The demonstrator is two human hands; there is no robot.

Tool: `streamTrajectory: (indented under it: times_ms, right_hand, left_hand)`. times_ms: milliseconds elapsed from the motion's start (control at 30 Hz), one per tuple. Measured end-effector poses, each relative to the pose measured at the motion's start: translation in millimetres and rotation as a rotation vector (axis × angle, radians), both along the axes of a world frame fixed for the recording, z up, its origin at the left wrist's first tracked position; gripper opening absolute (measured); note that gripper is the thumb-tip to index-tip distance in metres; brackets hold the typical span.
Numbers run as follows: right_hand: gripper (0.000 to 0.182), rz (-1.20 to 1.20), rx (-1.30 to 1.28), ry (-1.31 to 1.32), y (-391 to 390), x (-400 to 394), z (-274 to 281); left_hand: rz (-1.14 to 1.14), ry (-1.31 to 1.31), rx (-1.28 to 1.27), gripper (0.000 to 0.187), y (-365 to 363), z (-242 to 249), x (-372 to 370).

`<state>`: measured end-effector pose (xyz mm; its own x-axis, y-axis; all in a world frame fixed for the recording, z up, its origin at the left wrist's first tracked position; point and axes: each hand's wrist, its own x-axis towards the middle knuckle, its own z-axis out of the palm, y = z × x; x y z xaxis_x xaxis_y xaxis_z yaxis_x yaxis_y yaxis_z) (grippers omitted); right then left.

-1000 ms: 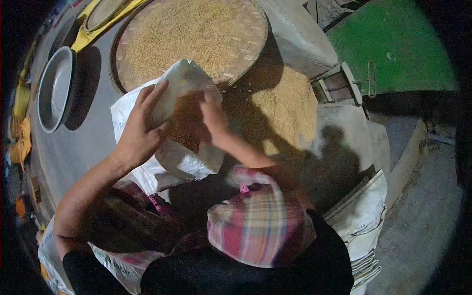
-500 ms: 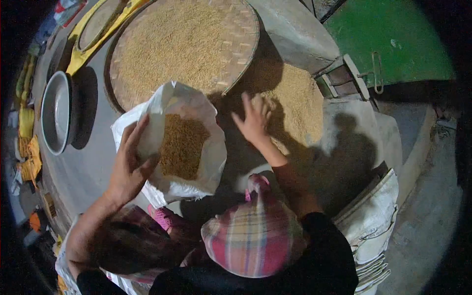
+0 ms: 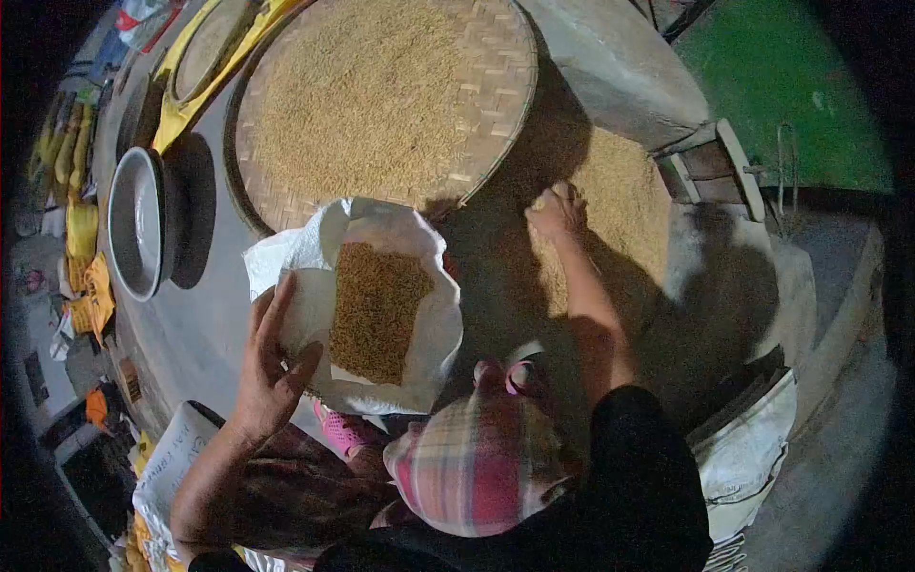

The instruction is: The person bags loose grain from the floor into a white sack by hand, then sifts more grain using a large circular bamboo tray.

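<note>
An open white sack [image 3: 434,334] stands in front of me, with brown grain [image 3: 376,310] inside it. My left hand [image 3: 276,367] grips the sack's left side, thumb and fingers on its folded rim. At the right, my right hand [image 3: 558,212] rests on the near-left edge of a pile of pale grain [image 3: 624,195] on the floor. Its fingers are curled in; whatever may be inside them is hidden. Beyond the sack lies a round woven tray [image 3: 496,95] spread with pale grain [image 3: 367,105].
A metal basin [image 3: 136,224] sits at the left. Behind the pile is a small wooden-framed opening [image 3: 715,172], with a green panel [image 3: 791,86] beyond. Folded white sacks [image 3: 753,458] lie lower right. A plaid-patterned cloth [image 3: 481,462] and pink shoes [image 3: 348,429] are close below.
My right hand has moved right onto the grain pile, its spread fingers now curled. My left hand still holds the sack. The whole view has shifted slightly.
</note>
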<state>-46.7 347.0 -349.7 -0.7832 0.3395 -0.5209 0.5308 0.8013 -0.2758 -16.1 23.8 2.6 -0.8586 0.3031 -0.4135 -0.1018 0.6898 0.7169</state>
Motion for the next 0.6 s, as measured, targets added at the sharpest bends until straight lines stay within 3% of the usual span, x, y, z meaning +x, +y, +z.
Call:
streamTrajectory:
  times_ms: [67,167,200,333,400,533,600]
  right_hand:
    - [0.052,-0.13,-0.178,0.204,-0.3,26.0,6.4]
    - [0.05,-0.07,-0.084,0.242,-11.9,55.9,21.9]
    - [0.048,-0.123,-0.187,0.257,-11.9,64.0,26.8]
    - [0.048,-0.277,-0.325,0.359,0.1,80.3,-2.5]
    - [0.069,-0.923,-0.867,0.305,7.8,77.0,-11.5]
    - [0.066,-0.976,-0.775,0.284,-17.0,67.7,94.6]
    - [0.061,-0.711,-1.33,0.482,-35.9,63.4,137.0]
  left_hand:
    - [-0.001,-0.021,0.028,0.067,5.2,1.5,-4.7]
    - [0.007,-0.055,0.07,0.066,9.4,1.4,-8.8]
    - [0.015,-0.063,0.09,0.065,10.3,0.1,-9.5]
    - [-0.034,0.003,0.132,0.066,12.3,-5.9,-10.8]
    - [-0.081,0.058,0.084,0.067,12.0,-9.1,-12.5]
    - [-0.165,0.098,-0.004,0.069,4.6,-17.0,-16.1]
    - [-0.181,0.048,0.043,0.068,3.4,-17.6,-17.1]
